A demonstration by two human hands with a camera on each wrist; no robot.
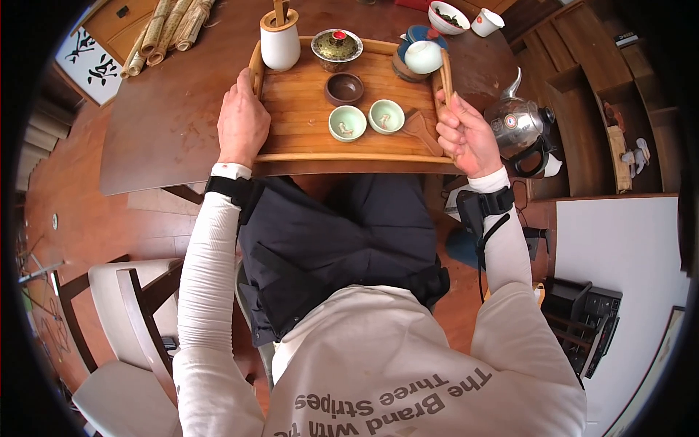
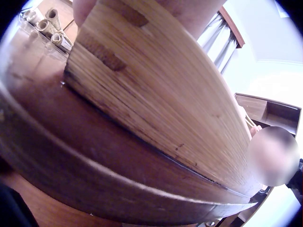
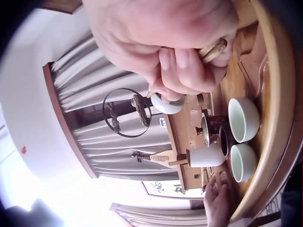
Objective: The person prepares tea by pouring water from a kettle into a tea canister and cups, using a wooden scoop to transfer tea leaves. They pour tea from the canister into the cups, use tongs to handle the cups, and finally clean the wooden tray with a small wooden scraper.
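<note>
The brown worktop (image 1: 175, 131) spans the upper part of the head view, carrying a wooden tray (image 1: 298, 102) with raised sides. The metal kettle (image 1: 513, 120) is to the right of the tray, and rolled bamboo mats (image 1: 164, 33) lie near its far left corner. The left hand (image 1: 244, 124) rests on the tray's left rim, its fingers relaxed rather than clenched. The right hand (image 1: 470, 135), at the tray's right rim, pinches light wooden tongs (image 1: 446, 76), whose far end meets a small white cup (image 1: 422, 58), held up beside a blue and brown vessel (image 1: 402, 67). Along the tray's far side stand a white canister (image 1: 280, 49) holding wooden tools and a patterned lidded bowl (image 1: 336, 49) with a red knob. A dark brown bowl (image 1: 344, 89) sits nearer, with two pale green cups (image 1: 366, 122) side by side in front of it; each has a small figure inside. A flat brown piece (image 1: 422, 133) lies right of them.
</note>
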